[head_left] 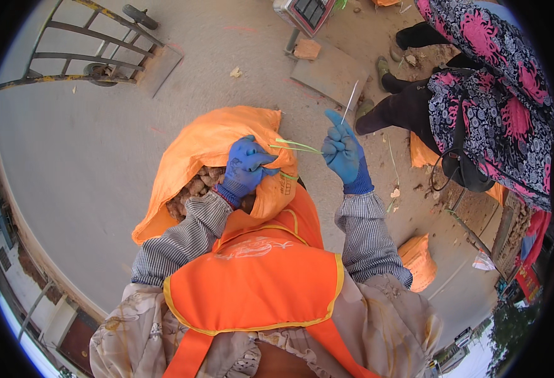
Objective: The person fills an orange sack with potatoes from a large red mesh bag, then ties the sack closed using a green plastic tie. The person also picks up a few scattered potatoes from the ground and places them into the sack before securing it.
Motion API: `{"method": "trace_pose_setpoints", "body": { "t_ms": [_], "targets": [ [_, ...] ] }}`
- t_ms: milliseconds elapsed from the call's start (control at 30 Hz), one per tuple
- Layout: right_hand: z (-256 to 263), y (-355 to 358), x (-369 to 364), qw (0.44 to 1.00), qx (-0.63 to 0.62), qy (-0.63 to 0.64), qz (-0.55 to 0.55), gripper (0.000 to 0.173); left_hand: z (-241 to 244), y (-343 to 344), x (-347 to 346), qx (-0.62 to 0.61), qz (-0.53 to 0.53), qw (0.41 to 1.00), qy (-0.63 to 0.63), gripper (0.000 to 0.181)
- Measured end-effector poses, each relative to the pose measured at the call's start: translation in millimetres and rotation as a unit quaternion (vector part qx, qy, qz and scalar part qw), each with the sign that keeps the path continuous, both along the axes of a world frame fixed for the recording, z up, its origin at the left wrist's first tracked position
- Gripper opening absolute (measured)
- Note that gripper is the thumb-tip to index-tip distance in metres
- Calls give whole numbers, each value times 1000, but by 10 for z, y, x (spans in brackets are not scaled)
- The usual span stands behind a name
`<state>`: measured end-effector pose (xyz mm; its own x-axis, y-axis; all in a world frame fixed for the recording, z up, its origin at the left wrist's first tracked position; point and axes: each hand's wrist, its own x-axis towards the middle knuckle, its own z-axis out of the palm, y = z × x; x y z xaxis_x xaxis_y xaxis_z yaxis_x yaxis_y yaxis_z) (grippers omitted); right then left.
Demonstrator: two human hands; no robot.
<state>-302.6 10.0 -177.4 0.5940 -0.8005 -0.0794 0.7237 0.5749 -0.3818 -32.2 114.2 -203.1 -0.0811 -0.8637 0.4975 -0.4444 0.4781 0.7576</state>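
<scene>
In front of me stands an orange woven sack [225,127], its mouth gaping to show brown, earthy lumps like root tubers [194,189]. My left hand [246,165], in a blue coated glove, lies across the mouth and pinches the sack's edge. To the right, my right hand [342,153], gloved alike, is closed with its forefinger extended. A thin pale needle-like rod [350,101] sticks up from that hand. Green plastic twine [300,145] stretches between the sack's edge and my right fingers. The fingertips of my left hand are partly hidden.
A hand cart [92,47] lies at the upper left. Beyond the sack is a platform scale [329,78] with a display head [307,14]. People in patterned clothing [489,123] stand at the right. Another orange sack [418,262] rests on the ground at the lower right.
</scene>
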Motion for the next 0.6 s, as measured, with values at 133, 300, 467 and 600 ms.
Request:
{"method": "trace_pose_setpoints", "body": {
  "t_ms": [133, 300, 467, 600],
  "targets": [
    [69, -74, -1493, 972, -29, -13, -233, 47, 116, -7, -5, 58, 3, 998, 5, 21],
    [573, 748, -2716, 916, -59, 222, -328, 47, 48, -61, 23, 12, 14, 999, -38, 20],
    [410, 1489, -3254, 878, -92, 302, -359, 49, -30, -93, -10, 30, -1, 999, -25, 18],
    [175, 1954, -3740, 832, -72, 294, -466, 52, -65, -93, -51, 19, 3, 999, -36, 18]
  ]
}}
